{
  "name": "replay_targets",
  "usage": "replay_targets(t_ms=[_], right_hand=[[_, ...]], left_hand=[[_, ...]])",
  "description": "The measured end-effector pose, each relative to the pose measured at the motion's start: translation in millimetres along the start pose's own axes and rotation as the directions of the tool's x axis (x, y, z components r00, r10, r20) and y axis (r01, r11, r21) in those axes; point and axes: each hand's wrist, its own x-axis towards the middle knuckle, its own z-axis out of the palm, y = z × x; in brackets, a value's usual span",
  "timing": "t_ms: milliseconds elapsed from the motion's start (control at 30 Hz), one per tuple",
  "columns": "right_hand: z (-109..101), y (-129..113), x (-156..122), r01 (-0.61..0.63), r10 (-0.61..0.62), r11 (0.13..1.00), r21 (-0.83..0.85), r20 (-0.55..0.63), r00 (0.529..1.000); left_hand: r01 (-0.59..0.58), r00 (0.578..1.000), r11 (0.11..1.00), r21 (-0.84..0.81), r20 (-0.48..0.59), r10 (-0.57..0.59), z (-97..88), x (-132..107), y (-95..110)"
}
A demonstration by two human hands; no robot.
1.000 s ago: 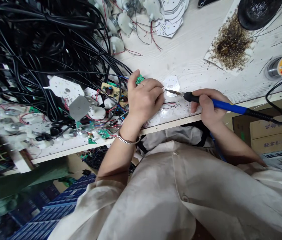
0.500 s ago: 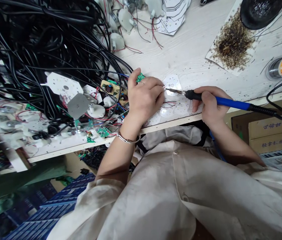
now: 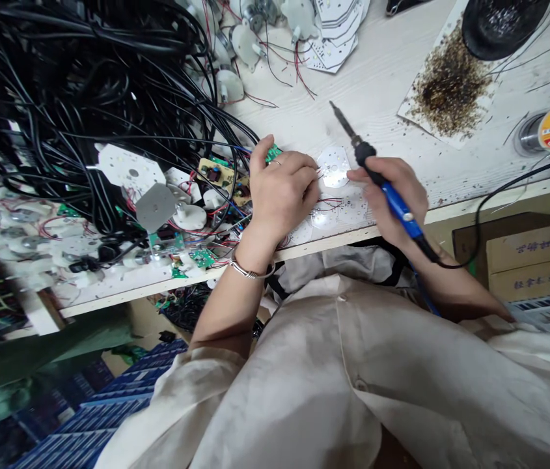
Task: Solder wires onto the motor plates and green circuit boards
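White wooden bench point(image 3: 392, 111), black cables point(image 3: 84, 98), circuit boards point(image 3: 333, 168)

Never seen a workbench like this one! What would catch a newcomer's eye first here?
A huge tangle of black cables fills the upper left of the bench. Right of centre, the person's right hand grips a blue-handled soldering iron, its tip pointing up the bench. At top right, a heap of brown specks lies on a paper sheet.

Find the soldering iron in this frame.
In the head view, the right hand grips the soldering iron, its tip pointing away past the round white circuit board.
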Motion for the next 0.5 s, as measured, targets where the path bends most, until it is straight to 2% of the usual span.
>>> replay_targets(t_ms=[100,167,233,267,300,333,400,433,500], right_hand=[[4,7,0,0.207,-0.164,0.946,-0.251,0.180,0.970],[7,13,-1,0.250,-0.190,0.914,-0.320,0.207,0.960],[10,17,-3,0.229,-0.157,0.912,-0.341,0.227,0.961],[10,18,-4,0.206,-0.125,0.918,-0.338,0.246,0.961],[10,18,-5,0.181,-0.094,0.927,-0.328,0.265,0.960],[10,18,-5,0.156,-0.065,0.936,-0.315,0.282,0.957],[9,16,-4,0.115,-0.026,0.951,-0.287,0.296,0.955],[8,16,-4,0.099,-0.014,0.957,-0.274,0.296,0.955],[8,15,-4,0.077,0.000,0.965,-0.252,0.291,0.957]], left_hand=[[-0.026,0.998,0.997,0.073,-0.047,0.030,-12.8,-3,7],[-0.058,0.979,0.990,0.131,-0.187,0.082,-32.8,-11,12],[-0.032,0.914,0.988,0.154,-0.396,0.091,-57.2,-21,15],[0.003,0.876,0.987,0.160,-0.477,0.075,-68.5,-26,15],[0.047,0.855,0.984,0.171,-0.516,0.049,-77.8,-31,15],[0.092,0.859,0.976,0.196,-0.511,0.022,-84.4,-35,15],[0.146,0.913,0.948,0.282,-0.408,-0.019,-88.5,-39,13],[0.154,0.937,0.937,0.314,-0.346,-0.038,-86.5,-39,12],[0.178,0.957,0.931,0.319,-0.276,-0.088,-77.5,-35,8]])
